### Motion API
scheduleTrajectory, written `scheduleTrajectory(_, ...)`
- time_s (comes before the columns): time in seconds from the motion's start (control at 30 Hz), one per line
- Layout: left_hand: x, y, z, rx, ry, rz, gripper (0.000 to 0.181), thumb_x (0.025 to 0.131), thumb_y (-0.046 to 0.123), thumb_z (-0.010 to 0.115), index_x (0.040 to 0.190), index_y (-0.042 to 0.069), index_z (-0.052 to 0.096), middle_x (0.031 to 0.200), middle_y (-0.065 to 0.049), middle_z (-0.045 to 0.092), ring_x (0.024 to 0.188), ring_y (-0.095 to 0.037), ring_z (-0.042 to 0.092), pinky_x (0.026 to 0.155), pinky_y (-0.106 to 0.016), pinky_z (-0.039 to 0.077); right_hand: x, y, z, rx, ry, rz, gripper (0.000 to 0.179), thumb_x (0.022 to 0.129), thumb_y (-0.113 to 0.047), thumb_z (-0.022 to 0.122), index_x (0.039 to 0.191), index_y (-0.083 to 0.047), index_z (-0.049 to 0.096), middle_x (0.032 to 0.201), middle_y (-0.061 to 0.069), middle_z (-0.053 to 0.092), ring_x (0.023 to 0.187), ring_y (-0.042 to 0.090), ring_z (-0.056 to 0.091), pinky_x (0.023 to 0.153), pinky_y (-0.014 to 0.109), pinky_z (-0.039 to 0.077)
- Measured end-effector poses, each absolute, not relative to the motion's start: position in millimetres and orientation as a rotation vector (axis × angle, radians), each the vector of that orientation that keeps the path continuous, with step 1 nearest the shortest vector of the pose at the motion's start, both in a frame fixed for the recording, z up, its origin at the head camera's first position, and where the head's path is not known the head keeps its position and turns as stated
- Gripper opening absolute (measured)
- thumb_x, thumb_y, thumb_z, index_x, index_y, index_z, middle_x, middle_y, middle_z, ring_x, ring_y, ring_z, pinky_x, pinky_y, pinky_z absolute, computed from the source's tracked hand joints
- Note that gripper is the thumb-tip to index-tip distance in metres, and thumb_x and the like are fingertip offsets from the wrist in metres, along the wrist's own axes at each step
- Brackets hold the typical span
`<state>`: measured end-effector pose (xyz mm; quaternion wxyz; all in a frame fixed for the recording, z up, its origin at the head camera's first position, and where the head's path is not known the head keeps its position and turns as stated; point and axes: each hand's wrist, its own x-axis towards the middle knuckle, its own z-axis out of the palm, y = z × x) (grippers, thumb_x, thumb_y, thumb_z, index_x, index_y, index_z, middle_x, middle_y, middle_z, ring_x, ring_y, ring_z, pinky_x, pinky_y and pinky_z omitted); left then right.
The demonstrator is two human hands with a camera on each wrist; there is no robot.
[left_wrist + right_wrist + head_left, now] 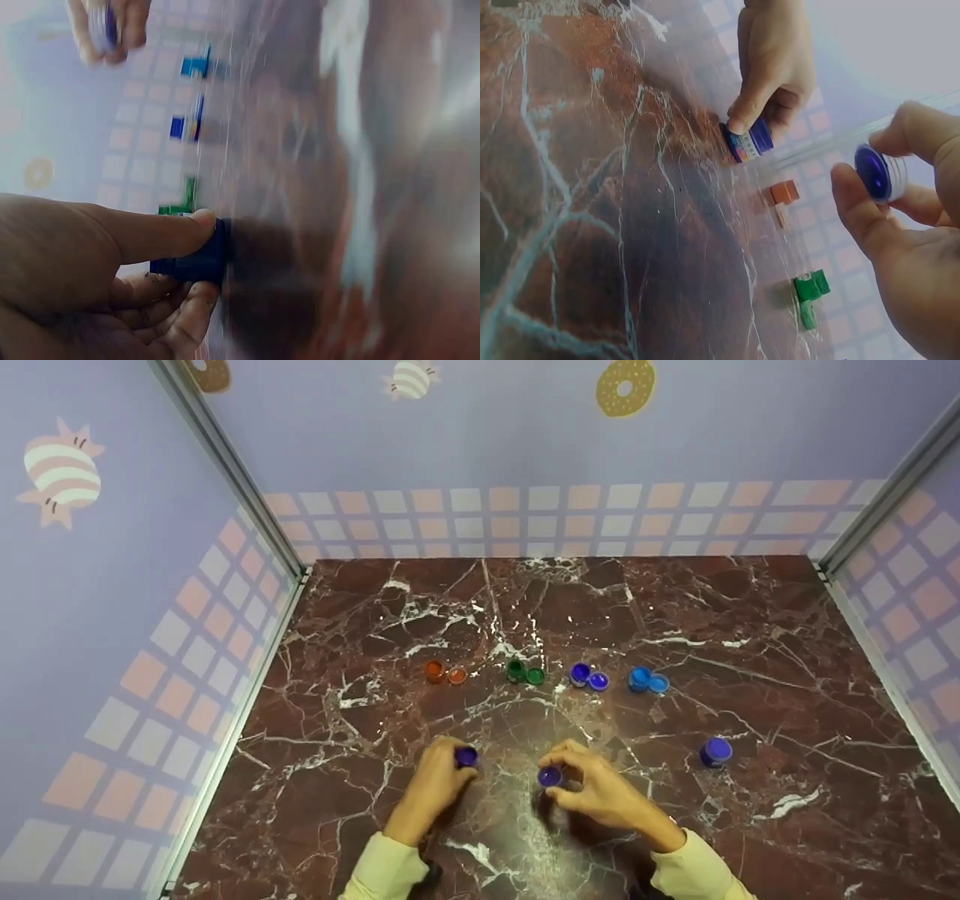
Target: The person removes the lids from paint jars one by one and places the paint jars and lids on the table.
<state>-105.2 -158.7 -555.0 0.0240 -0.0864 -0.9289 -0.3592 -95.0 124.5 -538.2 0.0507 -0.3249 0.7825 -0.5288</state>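
Observation:
My left hand [433, 781] grips a small violet paint pot [466, 757] between thumb and fingers. In the right wrist view the pot [748, 144] has no lid on and stands at or close to the tabletop. Off to the right, my right hand [598, 793] pinches the pot's round lid [550, 777] by its rim, its violet-stained inside facing up in the head view. The lid [877, 174] is raised above the table and apart from the pot. A closed purple paint pot [717, 751] stands to the right of my right hand.
Farther back stand opened paint pots in a row, each with its lid beside it: orange [435, 672], green [515, 670], dark blue [580, 674] and light blue [640, 679]. The marbled table [337, 810] meets patterned walls [525, 450] at the back and sides.

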Motion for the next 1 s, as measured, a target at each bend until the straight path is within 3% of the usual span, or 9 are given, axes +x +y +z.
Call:
scheduleTrajectory(0.23, -134.2, -185.4, -556.4, -0.053, -2.845, -1.112, 0.039, 0.078, 0.002, 0.087, 0.110, -0.008, 0.068, 0.110, -0.026, 0.067, 0.107, -0.047, 0.064, 0.097, -0.055, 0.050, -95.8, 119.3, -538.4, -0.979, 2.302, -1.607, 0.034, 0.087, -0.001, 0.079, 0.118, 0.004, 0.067, 0.114, 0.014, 0.062, 0.098, 0.029, 0.065, 0.083, 0.037, 0.060)
scheduleTrajectory(0.43, -155.7, -204.4, -554.7, 0.075, -2.840, -1.109, 0.036, 0.080, 0.005, 0.086, 0.109, -0.008, 0.070, 0.109, -0.025, 0.066, 0.106, -0.044, 0.063, 0.096, -0.054, 0.049, -98.0, 116.7, -535.9, -1.047, 2.317, -1.589, 0.033, 0.090, -0.011, 0.079, 0.119, 0.002, 0.067, 0.111, 0.011, 0.063, 0.096, 0.023, 0.065, 0.078, 0.037, 0.061)
scheduleTrajectory(0.83, -193.9, -233.8, -556.2, 0.242, -2.798, -1.087, 0.034, 0.085, 0.002, 0.081, 0.114, -0.011, 0.069, 0.115, -0.031, 0.065, 0.114, -0.048, 0.060, 0.104, -0.054, 0.046, -102.1, 109.1, -535.4, -1.119, 2.307, -1.554, 0.034, 0.090, -0.007, 0.078, 0.120, 0.000, 0.066, 0.111, 0.012, 0.062, 0.091, 0.023, 0.064, 0.071, 0.032, 0.060)
scheduleTrajectory(1.0, -211.0, -242.4, -555.8, 0.312, -2.786, -1.087, 0.035, 0.085, 0.002, 0.081, 0.116, -0.011, 0.070, 0.120, -0.031, 0.065, 0.119, -0.047, 0.059, 0.106, -0.052, 0.044, -102.5, 106.1, -534.9, -1.096, 2.247, -1.562, 0.034, 0.090, -0.003, 0.076, 0.121, 0.003, 0.064, 0.113, 0.014, 0.060, 0.095, 0.027, 0.065, 0.075, 0.033, 0.061)
